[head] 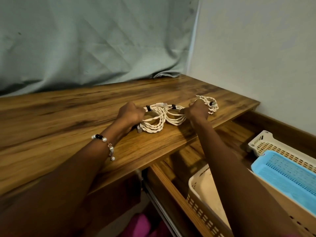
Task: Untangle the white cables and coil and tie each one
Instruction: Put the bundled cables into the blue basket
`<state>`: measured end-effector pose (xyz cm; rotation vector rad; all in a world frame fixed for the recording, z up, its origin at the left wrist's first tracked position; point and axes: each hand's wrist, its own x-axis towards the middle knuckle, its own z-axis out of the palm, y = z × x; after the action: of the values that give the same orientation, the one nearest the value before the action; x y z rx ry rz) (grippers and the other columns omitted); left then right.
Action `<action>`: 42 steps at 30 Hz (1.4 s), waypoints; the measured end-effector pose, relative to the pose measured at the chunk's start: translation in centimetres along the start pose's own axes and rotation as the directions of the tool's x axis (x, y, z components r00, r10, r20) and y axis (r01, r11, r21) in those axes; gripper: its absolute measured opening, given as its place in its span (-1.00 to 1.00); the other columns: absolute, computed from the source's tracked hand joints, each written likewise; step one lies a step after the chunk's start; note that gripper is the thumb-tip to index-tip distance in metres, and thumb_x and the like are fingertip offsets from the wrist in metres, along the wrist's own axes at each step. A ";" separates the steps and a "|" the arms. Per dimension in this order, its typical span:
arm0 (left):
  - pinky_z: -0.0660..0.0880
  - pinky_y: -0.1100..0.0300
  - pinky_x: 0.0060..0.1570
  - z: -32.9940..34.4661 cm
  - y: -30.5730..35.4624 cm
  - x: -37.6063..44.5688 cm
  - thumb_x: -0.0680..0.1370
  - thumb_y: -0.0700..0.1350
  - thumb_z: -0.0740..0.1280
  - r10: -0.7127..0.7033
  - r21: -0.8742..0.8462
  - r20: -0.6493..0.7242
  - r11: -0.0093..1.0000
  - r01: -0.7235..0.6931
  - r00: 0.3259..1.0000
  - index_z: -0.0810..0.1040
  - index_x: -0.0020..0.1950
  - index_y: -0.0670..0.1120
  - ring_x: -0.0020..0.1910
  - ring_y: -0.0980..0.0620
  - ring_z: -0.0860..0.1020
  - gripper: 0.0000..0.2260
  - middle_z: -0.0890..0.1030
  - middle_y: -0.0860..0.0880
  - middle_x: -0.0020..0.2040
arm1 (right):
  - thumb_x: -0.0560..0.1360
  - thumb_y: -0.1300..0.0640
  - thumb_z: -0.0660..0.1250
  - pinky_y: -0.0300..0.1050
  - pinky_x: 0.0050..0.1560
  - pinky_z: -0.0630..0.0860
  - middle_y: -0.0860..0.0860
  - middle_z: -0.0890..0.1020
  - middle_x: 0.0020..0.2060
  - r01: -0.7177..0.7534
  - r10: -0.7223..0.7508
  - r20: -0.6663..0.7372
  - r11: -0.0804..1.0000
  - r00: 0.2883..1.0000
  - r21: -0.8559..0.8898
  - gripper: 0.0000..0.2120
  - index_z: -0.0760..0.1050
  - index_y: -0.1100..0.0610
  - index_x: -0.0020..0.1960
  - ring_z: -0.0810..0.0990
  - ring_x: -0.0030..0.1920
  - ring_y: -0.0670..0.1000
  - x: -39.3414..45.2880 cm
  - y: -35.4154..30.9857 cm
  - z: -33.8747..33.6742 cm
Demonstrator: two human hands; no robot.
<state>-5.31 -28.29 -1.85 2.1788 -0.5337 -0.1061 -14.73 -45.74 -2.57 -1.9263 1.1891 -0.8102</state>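
Note:
Three coils of white twisted cable lie on the wooden table point(68, 120) near its right end. My left hand point(131, 113) grips the left coil point(152, 124), which has a black tie near my knuckles. My right hand point(196, 111) grips the middle coil point(176, 117), also bound with a black tie. The two coils touch each other between my hands. A third coil point(211, 104), with a dark tie, lies just right of my right hand. A grey plug end shows under the left coil.
A pale green cloth point(85, 40) hangs behind the table, and a white wall point(256, 48) stands to the right. Below the table's right edge sit a blue basket point(287, 177), a cream basket point(266, 144) and a beige basket point(201, 190). A beaded bracelet point(104, 141) circles my left wrist.

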 end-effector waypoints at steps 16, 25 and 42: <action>0.55 0.09 -0.44 -0.6 3.2 -2.2 0.49 -0.22 0.33 0.069 -0.396 -0.057 0.914 -0.086 0.996 0.55 -0.33 -0.20 -0.53 -0.01 0.53 -0.81 0.55 -0.09 -0.47 | 0.39 0.04 0.48 -0.09 -0.29 0.48 0.09 0.63 -0.28 0.163 -0.162 -0.069 0.986 0.984 0.011 -0.75 0.62 0.24 -0.14 0.59 -0.25 0.05 -1.8 2.3 -7.3; 0.48 0.20 -0.52 9.1 11.3 -10.1 0.47 -0.23 0.36 0.219 -0.616 0.243 0.788 -0.024 0.945 0.54 -0.29 -0.17 -0.53 -0.01 0.50 -0.86 0.55 -0.15 -0.35 | 0.44 0.27 0.38 -0.07 -0.30 0.60 0.14 0.58 -0.44 -0.064 0.087 -0.204 0.991 0.975 0.116 -0.87 0.58 0.37 -0.14 0.58 -0.45 0.04 -5.5 10.0 -22.7; 0.64 0.06 -0.37 28.1 18.7 -17.0 0.52 -0.34 0.36 0.206 -0.250 0.848 0.968 0.026 0.488 0.47 0.11 -0.34 -0.30 -0.09 0.64 -0.80 0.59 -0.23 -0.14 | 0.40 0.37 0.41 0.08 -0.13 0.64 0.16 0.51 -0.08 -0.389 0.367 -0.509 0.919 0.778 0.068 -0.78 0.36 0.27 -0.12 0.63 -0.20 0.16 -0.5 26.2 -32.7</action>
<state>-34.25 -52.00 -6.69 1.7097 -1.1363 -1.2300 -53.25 -61.67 -6.61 -1.4479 1.8557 -1.1172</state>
